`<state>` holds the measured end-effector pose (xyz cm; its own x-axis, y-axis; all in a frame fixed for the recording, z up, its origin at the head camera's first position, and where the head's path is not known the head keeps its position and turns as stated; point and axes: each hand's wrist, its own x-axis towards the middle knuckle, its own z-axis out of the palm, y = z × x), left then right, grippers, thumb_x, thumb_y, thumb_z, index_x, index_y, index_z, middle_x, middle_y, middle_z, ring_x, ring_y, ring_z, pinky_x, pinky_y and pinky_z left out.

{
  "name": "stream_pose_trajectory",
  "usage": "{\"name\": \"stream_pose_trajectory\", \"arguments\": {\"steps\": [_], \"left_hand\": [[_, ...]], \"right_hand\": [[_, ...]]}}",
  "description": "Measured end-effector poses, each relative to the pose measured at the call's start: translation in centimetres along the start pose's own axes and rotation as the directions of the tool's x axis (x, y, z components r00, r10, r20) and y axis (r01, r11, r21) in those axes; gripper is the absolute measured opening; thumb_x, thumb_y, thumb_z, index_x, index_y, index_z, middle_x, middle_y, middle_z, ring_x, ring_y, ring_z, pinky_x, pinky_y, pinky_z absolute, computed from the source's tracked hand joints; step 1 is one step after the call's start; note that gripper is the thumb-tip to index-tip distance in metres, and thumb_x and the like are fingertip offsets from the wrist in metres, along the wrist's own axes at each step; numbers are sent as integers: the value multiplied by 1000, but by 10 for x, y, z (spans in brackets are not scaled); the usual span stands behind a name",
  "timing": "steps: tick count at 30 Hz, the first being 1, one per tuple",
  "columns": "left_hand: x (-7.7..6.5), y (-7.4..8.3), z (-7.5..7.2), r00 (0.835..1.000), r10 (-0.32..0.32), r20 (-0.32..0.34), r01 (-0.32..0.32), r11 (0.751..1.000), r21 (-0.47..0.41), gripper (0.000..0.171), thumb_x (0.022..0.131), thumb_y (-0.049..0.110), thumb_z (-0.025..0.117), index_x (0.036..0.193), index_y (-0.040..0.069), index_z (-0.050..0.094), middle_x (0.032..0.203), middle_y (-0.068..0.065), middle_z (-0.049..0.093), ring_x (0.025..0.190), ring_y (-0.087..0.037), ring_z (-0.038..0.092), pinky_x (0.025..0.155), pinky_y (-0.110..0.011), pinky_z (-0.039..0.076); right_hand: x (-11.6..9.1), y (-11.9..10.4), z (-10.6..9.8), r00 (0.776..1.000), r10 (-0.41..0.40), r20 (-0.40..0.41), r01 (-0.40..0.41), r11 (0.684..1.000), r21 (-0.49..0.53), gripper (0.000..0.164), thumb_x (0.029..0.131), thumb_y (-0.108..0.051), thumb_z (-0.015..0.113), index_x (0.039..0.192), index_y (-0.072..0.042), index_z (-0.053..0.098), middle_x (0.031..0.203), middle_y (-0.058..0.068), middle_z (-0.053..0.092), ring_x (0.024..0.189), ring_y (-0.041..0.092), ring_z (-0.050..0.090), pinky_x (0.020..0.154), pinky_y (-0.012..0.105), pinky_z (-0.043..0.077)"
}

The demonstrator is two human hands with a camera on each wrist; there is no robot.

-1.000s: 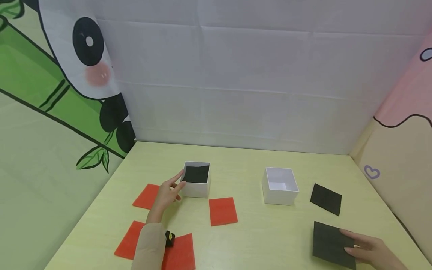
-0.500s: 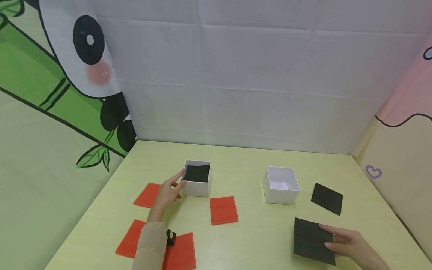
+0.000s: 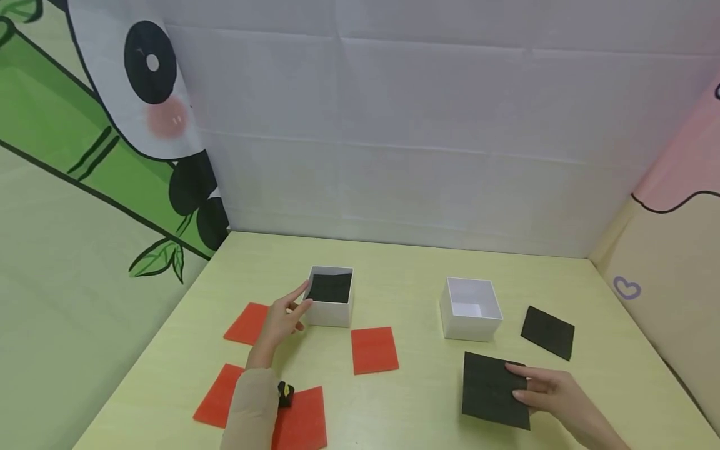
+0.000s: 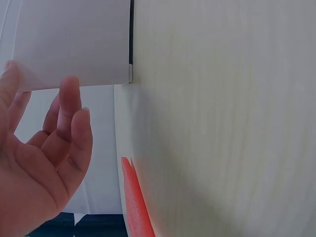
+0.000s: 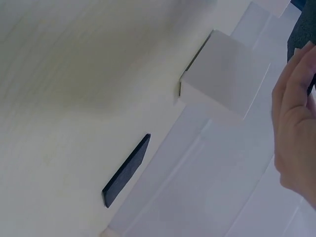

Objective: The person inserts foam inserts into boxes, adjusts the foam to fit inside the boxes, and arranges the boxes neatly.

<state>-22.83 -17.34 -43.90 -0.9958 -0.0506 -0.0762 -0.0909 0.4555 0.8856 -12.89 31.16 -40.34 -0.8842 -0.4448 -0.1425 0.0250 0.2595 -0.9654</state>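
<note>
My left hand [image 3: 283, 320] touches the left white box [image 3: 329, 314] with thumb and index finger near its left front corner. In the left wrist view its other fingers hang loosely bent beside the box wall [image 4: 74, 44]. A black square sheet [image 3: 329, 289] lies in this box, tilted. My right hand [image 3: 548, 390] pinches the right edge of another black square sheet [image 3: 488, 390] between thumb and fingers, above the table and in front of the right white box [image 3: 471, 325]. In the right wrist view the held black sheet [image 5: 300, 34] shows only partly.
A third black sheet [image 3: 548, 333] lies right of the right box, whose visible inside is white. Several red square sheets [image 3: 374, 350] lie around the left arm and between the boxes. A patterned cloth backdrop [image 3: 394, 125] stands behind the table [image 3: 405, 269].
My right hand has carried the black sheet leftward and slightly away from me, toward the front of the right box. The left hand has stayed against the left box.
</note>
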Motion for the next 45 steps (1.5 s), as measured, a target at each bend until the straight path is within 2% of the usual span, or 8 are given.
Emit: {"name": "stream_pose_trajectory", "arguments": {"steps": [5, 10, 15, 18, 26, 32, 40, 45], "left_hand": [[1, 1, 0, 1000, 3, -3, -3, 1000, 6, 54, 86, 35, 58, 136, 29, 38, 85, -13, 51, 56, -29, 58, 51, -27, 41], [1, 1, 0, 1000, -10, -2, 10, 1000, 6, 54, 86, 34, 58, 136, 30, 38, 85, -13, 51, 57, -29, 58, 50, -27, 40], [2, 0, 1, 1000, -17, 3, 17, 1000, 12, 56, 85, 39, 58, 137, 30, 37, 86, -13, 51, 57, -27, 58, 51, -27, 40], [1, -1, 1, 1000, -11, 4, 11, 1000, 5, 55, 86, 37, 58, 137, 29, 38, 86, -14, 51, 56, -27, 57, 50, -27, 41], [1, -2, -1, 1000, 1, -7, -1, 1000, 3, 54, 86, 36, 57, 136, 30, 38, 85, -15, 51, 56, -29, 58, 50, -26, 41], [0, -3, -1, 1000, -4, -1, 4, 1000, 4, 55, 86, 35, 57, 137, 30, 37, 86, -15, 51, 56, -27, 58, 51, -27, 41], [2, -3, 0, 1000, -10, -2, 10, 1000, 10, 55, 85, 37, 58, 137, 31, 37, 85, -13, 51, 56, -26, 58, 51, -27, 41], [2, -3, 0, 1000, -14, 0, 14, 1000, 10, 56, 85, 39, 58, 136, 31, 37, 85, -13, 51, 56, -26, 58, 51, -27, 41]], "right_hand": [[7, -5, 10, 998, -54, -25, 55, 998, 11, 46, 86, -4, 57, 106, -45, 59, 69, -5, 58, 65, 8, 59, 57, 32, 50], [19, -10, 21, 994, -103, -29, 104, 994, 39, 41, 84, -2, 59, 108, -35, 62, 61, -10, 47, 62, 6, 57, 55, 31, 50], [28, -14, 28, 994, -104, -38, 105, 994, 12, 39, 84, -3, 60, 119, 10, 51, 60, -9, 43, 59, 7, 55, 53, 32, 49], [33, -18, 32, 996, -78, -41, 79, 997, 7, 50, 83, -4, 61, 119, 23, 39, 60, -7, 46, 61, 7, 56, 54, 32, 50], [49, -24, 42, 993, -118, 1, 117, 990, 79, 50, 82, 0, 61, 119, 24, 36, 77, 1, 64, 69, 9, 60, 58, 29, 50], [65, -25, 54, 991, -134, 18, 131, 984, 118, 52, 81, 1, 62, 120, 23, 36, 86, 10, 64, 72, 11, 62, 59, 29, 50], [86, -30, 72, 996, -94, -11, 94, 987, 131, 57, 78, 1, 65, 124, 19, 37, 79, 11, 59, 71, 11, 60, 61, 28, 50], [95, -32, 80, 996, -88, -19, 89, 986, 138, 57, 78, 2, 65, 125, 17, 37, 85, 15, 60, 73, 11, 60, 62, 28, 50]]}}
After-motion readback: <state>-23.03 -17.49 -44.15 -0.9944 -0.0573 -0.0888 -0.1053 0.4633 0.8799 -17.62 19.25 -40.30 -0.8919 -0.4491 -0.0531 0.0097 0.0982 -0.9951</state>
